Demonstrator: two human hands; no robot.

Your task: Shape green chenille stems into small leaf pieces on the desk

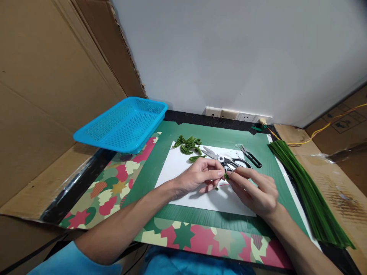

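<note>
My left hand (199,176) and my right hand (254,189) meet over a white sheet (177,168) on the green mat. Both pinch a small green piece (226,176) between thumb and fingertips. Behind them on the sheet lies a pair of black-handled scissors (226,160). A pile of bent green pieces (189,145) sits at the sheet's far edge.
A blue plastic basket (123,124) rests tilted at the back left. Small snips (251,156) lie right of the scissors. A bundle of long green stems (309,191) runs along the right side. Cardboard walls stand left; a power strip (237,115) lines the wall.
</note>
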